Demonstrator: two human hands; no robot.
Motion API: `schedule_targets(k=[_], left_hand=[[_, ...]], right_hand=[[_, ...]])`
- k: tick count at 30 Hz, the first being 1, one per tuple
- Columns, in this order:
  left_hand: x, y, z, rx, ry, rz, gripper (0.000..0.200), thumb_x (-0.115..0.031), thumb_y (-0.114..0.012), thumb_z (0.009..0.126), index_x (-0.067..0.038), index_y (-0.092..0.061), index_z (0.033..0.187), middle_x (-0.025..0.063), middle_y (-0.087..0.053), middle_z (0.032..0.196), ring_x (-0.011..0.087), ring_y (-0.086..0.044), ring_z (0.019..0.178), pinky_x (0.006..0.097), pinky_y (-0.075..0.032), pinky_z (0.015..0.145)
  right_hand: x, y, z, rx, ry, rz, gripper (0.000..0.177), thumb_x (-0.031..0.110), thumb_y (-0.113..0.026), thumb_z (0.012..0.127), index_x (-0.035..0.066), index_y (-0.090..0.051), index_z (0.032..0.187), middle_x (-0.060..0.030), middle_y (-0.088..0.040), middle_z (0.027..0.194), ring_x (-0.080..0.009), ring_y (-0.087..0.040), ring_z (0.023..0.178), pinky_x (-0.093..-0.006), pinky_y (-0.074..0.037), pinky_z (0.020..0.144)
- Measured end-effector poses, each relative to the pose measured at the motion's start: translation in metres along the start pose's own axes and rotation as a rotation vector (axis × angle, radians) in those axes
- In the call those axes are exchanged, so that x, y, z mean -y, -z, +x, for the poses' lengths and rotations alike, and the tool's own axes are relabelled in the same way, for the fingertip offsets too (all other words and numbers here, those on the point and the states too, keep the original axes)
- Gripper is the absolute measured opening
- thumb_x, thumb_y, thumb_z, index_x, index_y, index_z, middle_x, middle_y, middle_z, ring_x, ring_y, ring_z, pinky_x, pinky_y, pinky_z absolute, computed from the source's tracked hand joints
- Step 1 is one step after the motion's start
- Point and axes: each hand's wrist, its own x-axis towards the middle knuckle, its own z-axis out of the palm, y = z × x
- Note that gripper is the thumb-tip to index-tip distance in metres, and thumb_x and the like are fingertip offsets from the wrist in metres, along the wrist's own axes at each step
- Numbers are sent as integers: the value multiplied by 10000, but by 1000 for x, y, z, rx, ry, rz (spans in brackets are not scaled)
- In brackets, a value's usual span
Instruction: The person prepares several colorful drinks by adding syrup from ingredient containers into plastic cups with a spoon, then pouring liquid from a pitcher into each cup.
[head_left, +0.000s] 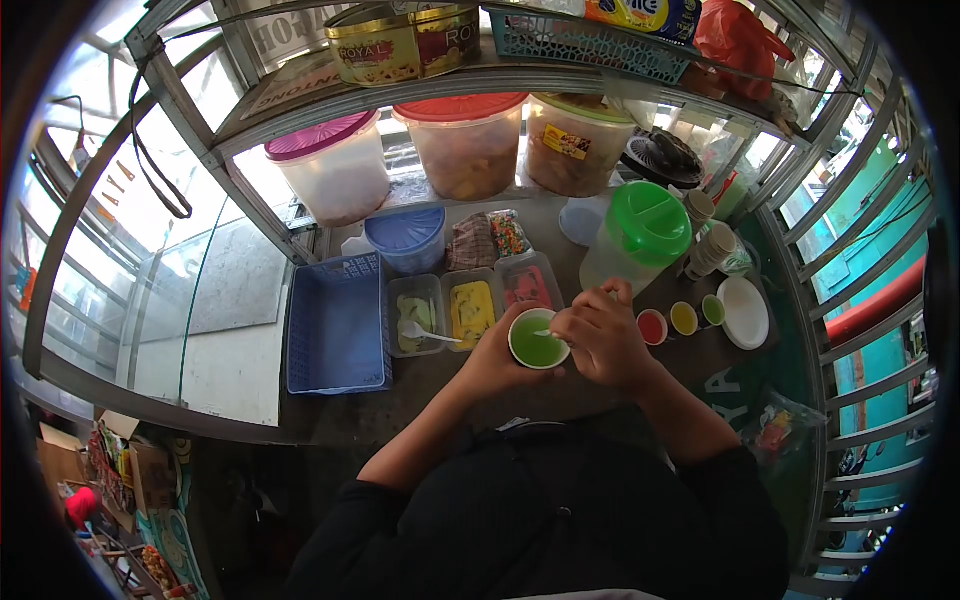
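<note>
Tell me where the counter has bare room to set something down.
Bare counter shows between the blue basket and left hand, in front of the tubs; the basket's floor looks free. Crowded: from the tubs to the jug and cups.

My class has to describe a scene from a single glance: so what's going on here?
The person's left hand holds a cup of green liquid, while the right hand holds a pale utensil in it. Behind them stand three open tubs, the left one with a white spoon in it, and three filled cups are lined up at the right.
</note>
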Motion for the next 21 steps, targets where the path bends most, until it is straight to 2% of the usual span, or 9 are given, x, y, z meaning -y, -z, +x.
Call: schedule_targets(k=[5,8,11,14,17,21], left_hand=[[-3,0,0,18,6,-66,865,-277,-945,682,-37,-467,1362,111,-658,1191,205,-642,1127,350,-503,968],[1,1,0,26,1,-38,861,-286,-945,683,-38,-470,1357,112,-656,1194,206,-643,1124,348,-503,964],[1,0,0,9,-24,3,857,-289,-945,683,-40,-473,1353,111,-656,1193,207,-645,1119,351,-504,962],[2,0,1,8,-31,-5,850,-293,-944,682,-45,-478,1348,111,-660,1186,212,-650,1112,355,-506,960],[1,0,1,24,-1,-22,850,-298,-944,679,-48,-481,1347,111,-662,1183,218,-654,1109,358,-506,958],[2,1,0,24,-14,15,854,-301,-946,676,-52,-482,1348,112,-666,1177,223,-658,1104,358,-510,947]], right_hand=[[-2,-13,-9,-1,-130,254,147,47,-674,858,171,-641,930,34,-621,822,-178,-588,819,-412,-326,880],[-6,-3,-8,114,-157,225,165,74,-695,851,161,-639,979,31,-648,851,-180,-609,906,-429,-321,927],[-3,5,-2,91,-64,61,115,83,-667,899,154,-638,985,0,-634,866,-196,-611,901,-438,-320,932],[-2,-1,-2,57,-37,108,93,87,-659,912,151,-641,977,3,-637,864,-196,-601,877,-437,-320,928],[-1,-9,-6,35,-130,286,111,47,-663,887,142,-635,937,20,-637,840,-199,-584,793,-409,-328,896],[-2,0,-4,99,-135,246,108,55,-657,902,143,-640,962,3,-627,844,-203,-587,814,-412,-328,899]])
